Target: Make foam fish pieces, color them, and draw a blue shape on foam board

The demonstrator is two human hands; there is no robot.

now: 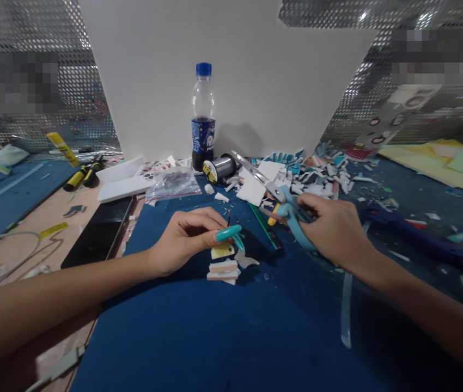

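OK so can we talk about the nails? The left hand [190, 242] has a seriously long thumbnail [228, 233], smooth glossy teal, rounded oval shape, with a pale shine along it. There's a second teal nail [238, 242] just beyond, slimmer-looking and partly hidden, so I can't vouch for its full shape. Right hand [329, 226]: sorry, can't make out the nails clearly enough to say.

Otherwise it's a pretty plain look. Left forearm [80, 288] is bare, wrist too, and same story with the right forearm [411, 302], though its near end gets kinda murky in the shadow. Both arms look fairly slim.
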